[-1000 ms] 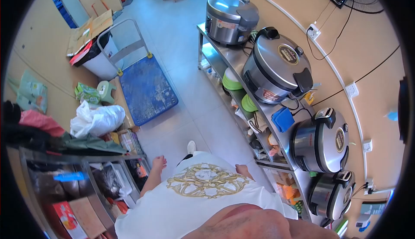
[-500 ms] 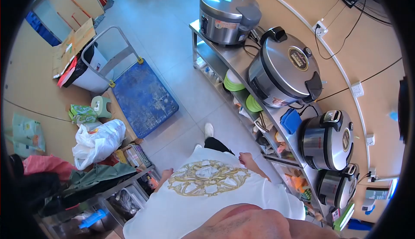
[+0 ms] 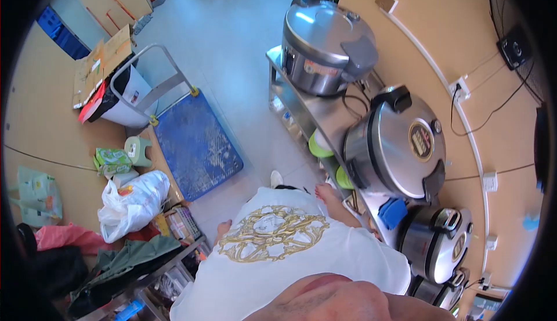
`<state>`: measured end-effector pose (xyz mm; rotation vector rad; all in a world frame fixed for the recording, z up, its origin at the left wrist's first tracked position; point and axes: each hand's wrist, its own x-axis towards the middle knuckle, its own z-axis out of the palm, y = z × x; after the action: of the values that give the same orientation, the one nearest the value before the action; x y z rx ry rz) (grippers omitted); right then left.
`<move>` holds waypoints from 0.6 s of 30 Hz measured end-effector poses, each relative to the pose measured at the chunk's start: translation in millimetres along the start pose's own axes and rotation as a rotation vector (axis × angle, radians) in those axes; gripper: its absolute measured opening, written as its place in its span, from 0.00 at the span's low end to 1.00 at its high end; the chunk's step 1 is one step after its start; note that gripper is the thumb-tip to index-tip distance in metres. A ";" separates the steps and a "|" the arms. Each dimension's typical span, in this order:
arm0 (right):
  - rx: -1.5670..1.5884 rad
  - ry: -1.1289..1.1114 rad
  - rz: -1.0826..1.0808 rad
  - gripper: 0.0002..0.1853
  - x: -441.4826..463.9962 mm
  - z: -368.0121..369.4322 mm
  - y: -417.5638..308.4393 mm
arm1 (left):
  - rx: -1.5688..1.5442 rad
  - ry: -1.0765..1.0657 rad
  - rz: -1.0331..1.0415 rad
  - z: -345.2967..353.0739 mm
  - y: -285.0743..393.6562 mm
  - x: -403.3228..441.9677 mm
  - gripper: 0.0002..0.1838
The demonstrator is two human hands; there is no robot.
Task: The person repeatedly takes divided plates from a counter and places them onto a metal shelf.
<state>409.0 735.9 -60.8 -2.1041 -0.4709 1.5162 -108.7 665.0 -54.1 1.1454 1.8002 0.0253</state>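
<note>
My left hand (image 3: 223,229) hangs beside the white shirt (image 3: 272,231), mostly hidden by it; its fingers cannot be made out. On the other side, my right hand (image 3: 326,193) hangs low near the steel shelf unit, with no object visible in it, its fingers too small to read clearly. A large rice cooker (image 3: 400,147) stands on the unit to the right, with another cooker (image 3: 328,45) farther ahead. Beside the nearer cookers lies a folded blue cloth (image 3: 393,212). One white shoe (image 3: 277,178) shows on the floor in front of the shirt.
A blue platform trolley (image 3: 197,144) stands ahead to the left, by a white bin (image 3: 130,97) topped with cardboard. White plastic bags (image 3: 134,202) and a green stool (image 3: 138,151) are along the left wall. Green plates (image 3: 320,145) sit on the unit's lower shelf.
The cookers and shelf unit have come nearer and lower in view. My right hand has swung forward beside the shelf; my left hand is now more hidden by the shirt.
</note>
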 end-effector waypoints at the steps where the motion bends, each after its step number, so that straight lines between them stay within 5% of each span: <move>1: -0.022 0.001 -0.057 0.12 20.1 2.9 -26.5 | -0.181 0.018 -0.053 -9.8 30.3 10.0 0.14; 4: -0.503 0.334 -0.521 0.14 29.8 1.2 -116.9 | -0.705 0.072 -0.169 -27.2 105.7 43.0 0.14; 8: -0.482 0.523 -0.632 0.26 4.6 -5.9 -219.4 | -0.866 0.133 -0.200 -33.2 173.2 70.2 0.19; 12: -0.453 0.648 -0.762 0.34 11.2 -5.9 -252.9 | -0.387 0.083 -0.089 -45.7 203.6 82.6 0.18; 18: -0.630 0.628 -0.479 0.44 40.1 -1.6 -223.5 | 0.382 -0.012 0.161 -14.9 89.6 176.2 0.21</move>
<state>425.8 939.6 38.0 -2.5055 -1.2005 0.4146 -74.3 845.6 -128.1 1.5537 1.7429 -0.2393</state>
